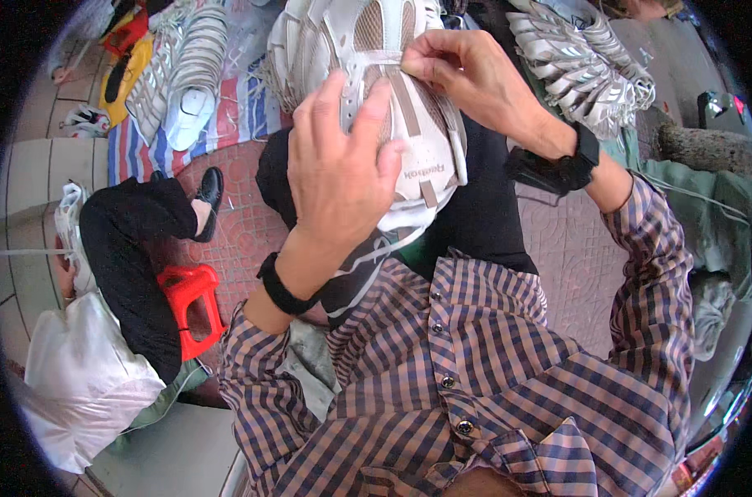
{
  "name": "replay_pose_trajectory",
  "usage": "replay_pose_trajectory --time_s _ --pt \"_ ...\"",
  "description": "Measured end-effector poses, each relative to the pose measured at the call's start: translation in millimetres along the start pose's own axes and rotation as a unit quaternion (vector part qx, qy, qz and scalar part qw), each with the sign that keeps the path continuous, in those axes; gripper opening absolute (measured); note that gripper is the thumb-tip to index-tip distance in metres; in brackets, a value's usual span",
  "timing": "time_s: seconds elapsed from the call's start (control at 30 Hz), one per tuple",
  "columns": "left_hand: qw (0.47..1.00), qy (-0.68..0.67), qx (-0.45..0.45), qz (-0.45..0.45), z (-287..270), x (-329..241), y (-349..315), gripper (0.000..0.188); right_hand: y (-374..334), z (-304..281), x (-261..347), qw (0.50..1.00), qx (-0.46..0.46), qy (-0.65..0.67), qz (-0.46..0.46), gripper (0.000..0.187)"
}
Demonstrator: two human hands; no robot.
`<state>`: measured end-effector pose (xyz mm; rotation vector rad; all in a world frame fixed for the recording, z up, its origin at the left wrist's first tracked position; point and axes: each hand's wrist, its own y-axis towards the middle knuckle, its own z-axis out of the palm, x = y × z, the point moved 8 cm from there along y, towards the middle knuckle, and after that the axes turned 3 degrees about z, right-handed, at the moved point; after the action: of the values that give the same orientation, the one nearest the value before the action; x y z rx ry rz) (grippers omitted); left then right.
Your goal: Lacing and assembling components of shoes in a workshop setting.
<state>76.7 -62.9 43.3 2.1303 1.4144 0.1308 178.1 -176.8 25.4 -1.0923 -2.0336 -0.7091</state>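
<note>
A white and beige shoe upper (432,147) with tan mesh panels lies across my knees, its toe end toward me. More uppers (297,50) are stacked against its far side. My left hand (339,161) rests on the upper's left part, fingers spread and holding nothing that shows. At the eyelet area my right hand (467,79) is closed, thumb and forefinger pinched on the end of a white lace (380,58) that crosses the upper. The exact grip point is covered by the fingertips. A loose white cord (405,242) hangs at the near edge.
Nested rows of uppers lie at far left (198,74) and far right (579,62). A striped plastic sheet (243,103) is beneath the left ones. On the left another person in black trousers (127,240) sits near a red plastic stool (190,306). Green sacking (707,207) stands at right.
</note>
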Motion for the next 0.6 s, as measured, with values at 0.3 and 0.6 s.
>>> replay_pose_trajectory --time_s 0.3,0.6 --pt "0.918 -0.342 0.094 -0.18 25 87 36 0.073 0 -4 5 0.976 0.028 0.214 0.024 0.013" --pt "0.989 -0.103 0.074 -0.07 -20 16 -13 0.064 -47 21 74 0.934 -0.073 -0.172 -0.305 0.015"
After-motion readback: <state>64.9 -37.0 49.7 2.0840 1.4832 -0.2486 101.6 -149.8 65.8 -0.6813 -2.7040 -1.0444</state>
